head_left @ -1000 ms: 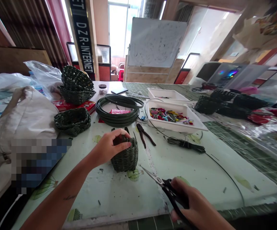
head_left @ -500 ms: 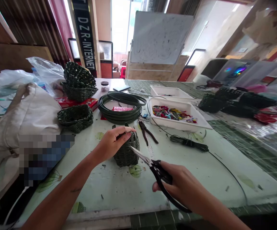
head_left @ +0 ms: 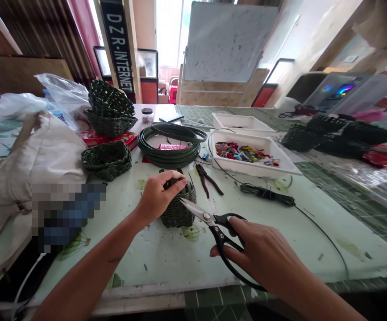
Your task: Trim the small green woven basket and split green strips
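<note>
Head view: the left hand's (head_left: 158,195) grip pinches the woven basket (head_left: 179,216) near its top; the right hand's (head_left: 263,255) grip encloses scissors (head_left: 207,217) at the basket's near right; pliers (head_left: 201,174) lie beyond its right side.

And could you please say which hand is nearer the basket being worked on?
Left: the left hand holds the basket near its top; the right hand, holding scissors, is to the basket's right, nearer the camera.

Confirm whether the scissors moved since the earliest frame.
Yes: judged against the resting pliers, the scissors moved forward and left, toward the woven basket.
</note>
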Demonstrator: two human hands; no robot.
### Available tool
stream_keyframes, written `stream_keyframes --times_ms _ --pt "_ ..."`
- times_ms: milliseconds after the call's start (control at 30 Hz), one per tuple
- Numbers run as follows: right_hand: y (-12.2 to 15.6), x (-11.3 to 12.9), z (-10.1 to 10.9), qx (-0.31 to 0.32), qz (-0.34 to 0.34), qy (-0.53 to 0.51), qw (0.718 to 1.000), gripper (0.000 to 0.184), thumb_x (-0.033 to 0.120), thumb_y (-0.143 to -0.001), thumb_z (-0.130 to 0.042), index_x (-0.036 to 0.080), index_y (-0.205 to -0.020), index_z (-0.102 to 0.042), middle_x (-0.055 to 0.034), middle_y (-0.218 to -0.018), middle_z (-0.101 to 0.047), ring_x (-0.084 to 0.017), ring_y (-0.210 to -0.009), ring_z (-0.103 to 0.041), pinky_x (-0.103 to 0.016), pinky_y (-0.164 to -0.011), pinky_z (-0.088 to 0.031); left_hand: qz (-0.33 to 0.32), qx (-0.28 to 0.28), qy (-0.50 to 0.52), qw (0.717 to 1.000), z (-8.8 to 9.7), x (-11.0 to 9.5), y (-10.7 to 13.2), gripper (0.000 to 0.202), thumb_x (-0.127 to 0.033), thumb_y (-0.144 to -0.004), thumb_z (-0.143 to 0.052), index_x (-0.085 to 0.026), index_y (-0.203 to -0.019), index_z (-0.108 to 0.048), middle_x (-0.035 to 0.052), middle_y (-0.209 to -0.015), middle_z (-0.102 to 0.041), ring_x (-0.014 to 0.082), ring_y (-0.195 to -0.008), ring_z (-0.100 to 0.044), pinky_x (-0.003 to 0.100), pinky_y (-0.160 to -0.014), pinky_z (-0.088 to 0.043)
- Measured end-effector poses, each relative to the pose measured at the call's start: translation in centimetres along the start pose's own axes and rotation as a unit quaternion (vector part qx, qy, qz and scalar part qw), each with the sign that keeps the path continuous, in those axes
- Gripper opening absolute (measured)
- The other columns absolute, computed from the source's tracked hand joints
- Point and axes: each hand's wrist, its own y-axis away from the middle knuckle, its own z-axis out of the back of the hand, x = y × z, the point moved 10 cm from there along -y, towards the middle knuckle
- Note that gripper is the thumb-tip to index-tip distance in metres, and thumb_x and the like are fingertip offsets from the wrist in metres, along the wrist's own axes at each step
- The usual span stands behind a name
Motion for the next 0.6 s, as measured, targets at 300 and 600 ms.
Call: stream_keyframes --times_ms 300,600 --pt "-0.1 0.6 0.9 0.060 -0.027 -0.042 0.997 0.036 0.058 -0.080 -0.063 0.021 -0.077 -0.061 0.0011 -0.061 -0.063 -0.019 -0.053 -0.059 -0.025 -0.050 -0.032 -0.039 -0.011 -0.025 0.999 -0.1 -0.8 0.2 0.012 -0.029 -0.085 -0.060 -0.020 -0.084 -0.068 0.0013 -0.087 -0.069 0.0154 -0.085 -0.061 0.027 -0.078 -0.045" --pt "-2.1 0.0 3.0 0.161 -0.010 -0.102 0.982 0.049 0.069 -0.076 -0.057 0.022 -0.079 -0.073 -0.0037 -0.070 -0.067 -0.021 -0.063 -0.061 -0.026 -0.054 -0.040 -0.036 0.000 -0.020 0.999 -0.1 -0.9 0.0 0.012 -0.030 -0.083 -0.062 -0.019 -0.081 -0.067 0.0020 -0.083 -0.068 0.0153 -0.081 -0.061 0.027 -0.074 -0.045"
